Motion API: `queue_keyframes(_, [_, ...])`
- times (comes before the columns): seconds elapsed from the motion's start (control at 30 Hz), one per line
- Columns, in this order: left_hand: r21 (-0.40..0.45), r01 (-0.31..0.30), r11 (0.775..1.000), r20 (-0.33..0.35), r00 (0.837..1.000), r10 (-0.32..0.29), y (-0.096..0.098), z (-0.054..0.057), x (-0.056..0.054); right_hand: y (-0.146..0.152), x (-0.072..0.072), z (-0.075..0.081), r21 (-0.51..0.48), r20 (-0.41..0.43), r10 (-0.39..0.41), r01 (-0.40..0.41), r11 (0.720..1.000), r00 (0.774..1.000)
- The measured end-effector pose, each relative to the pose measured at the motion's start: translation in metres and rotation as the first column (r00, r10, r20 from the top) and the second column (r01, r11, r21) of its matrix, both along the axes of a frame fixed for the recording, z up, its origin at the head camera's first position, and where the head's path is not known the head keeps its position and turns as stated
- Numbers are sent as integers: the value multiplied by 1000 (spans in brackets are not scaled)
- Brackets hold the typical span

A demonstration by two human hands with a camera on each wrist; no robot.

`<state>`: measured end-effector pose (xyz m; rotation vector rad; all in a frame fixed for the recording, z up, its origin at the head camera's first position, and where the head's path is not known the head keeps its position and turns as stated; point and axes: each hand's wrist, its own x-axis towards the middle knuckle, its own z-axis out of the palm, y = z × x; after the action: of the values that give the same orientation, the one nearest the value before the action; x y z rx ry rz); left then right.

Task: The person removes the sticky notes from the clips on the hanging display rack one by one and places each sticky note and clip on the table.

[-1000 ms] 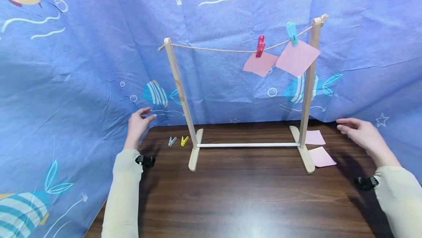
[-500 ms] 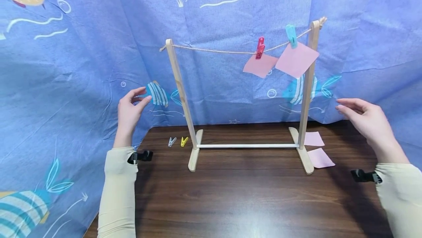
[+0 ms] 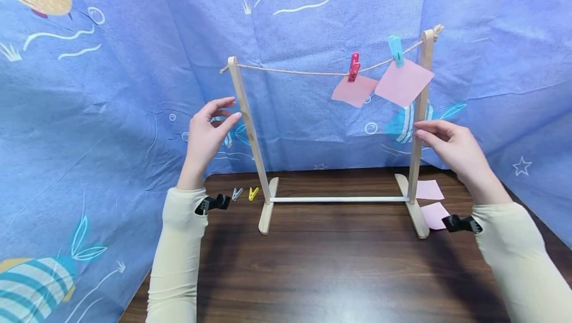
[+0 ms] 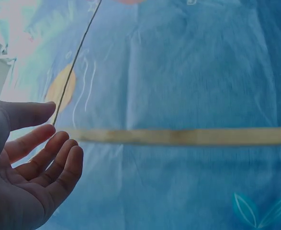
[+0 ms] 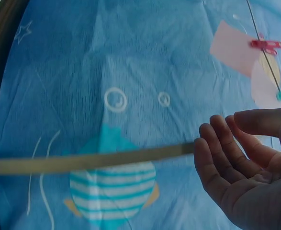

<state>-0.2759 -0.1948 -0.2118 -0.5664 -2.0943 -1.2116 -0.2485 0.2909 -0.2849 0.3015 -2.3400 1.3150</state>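
My left hand is raised beside the left post of a wooden rack, fingers loosely bent, nothing between thumb and fingertips. On the other side, my right hand hovers at the right post and partly covers it; its fingers are bent too and hold nothing. Whether either hand touches a post, I cannot tell. A string runs between the post tops. From it hang one pink paper under a red clothespin and another pink paper under a light-blue clothespin.
On the brown table, a grey clothespin and a yellow clothespin lie left of the rack. Two more papers, one farther back and one nearer, lie by its right foot. A blue fish-print cloth hangs behind.
Both hands have risen from lower down at the sides and moved inward to the rack's posts. The hanging papers and the loose clothespins have stayed where they were.
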Motion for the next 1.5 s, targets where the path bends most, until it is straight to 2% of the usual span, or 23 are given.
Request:
queue_keyframes(0.1, [-22, 13, 1000, -12, 1000, -14, 11, 3, -3, -11, -5, 2, 49, 23, 10, -12, 999, 1000])
queue_keyframes(0.3, [-18, 98, 995, -38, 994, -99, 33, 14, -4, -28, -18, 7, 61, 44, 68, -71, 996, 997])
queue_keyframes(0.43, [-24, 134, 991, -58, 989, -135, 49, 23, -7, -39, -29, 12, 6, 56, 85, -86, 996, 995])
queue_keyframes(0.67, [-79, 158, 984, -109, 980, -166, 80, 37, -12, -57, -46, 17, -74, 60, 98, -93, 993, 993])
queue_keyframes(0.9, [-96, 193, 977, -109, 973, -203, 105, 50, -13, -71, -60, 23, -199, 67, 145, -129, 971, 987])
queue_keyframes(1.07, [-105, 224, 969, -100, 967, -234, 123, 58, -17, -79, -66, 28, -281, 68, 187, -161, 946, 980])
queue_keyframes(1.2, [-113, 250, 962, -89, 961, -260, 140, 63, -21, -85, -68, 28, -320, 54, 213, -185, 929, 976])
queue_keyframes(1.5, [-212, 267, 940, -67, 956, -287, 172, 65, -31, -97, -73, 24, -343, 74, 188, -151, 927, 979])
